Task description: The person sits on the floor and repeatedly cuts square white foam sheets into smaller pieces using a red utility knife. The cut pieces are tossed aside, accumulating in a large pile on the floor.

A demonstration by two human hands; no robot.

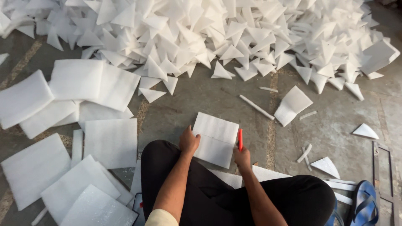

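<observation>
Black-trousered knees (pixel 217 196) frame our square white foam sheet (pixel 215 139) on the concrete floor (pixel 209 96). Our left hand (pixel 189 142) presses flat, ungripping, on the sheet's left edge. Our right hand (pixel 242 158) clasps a red cutter (pixel 240 139), upright along the right edge.

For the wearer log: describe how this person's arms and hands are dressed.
Both forearms are bare, and the left hand and right hand wear no gloves, rings or watch that can be seen. A pale cream short sleeve shows at the upper left arm. The right arm's sleeve is out of frame. The dark trousers are black.
</observation>
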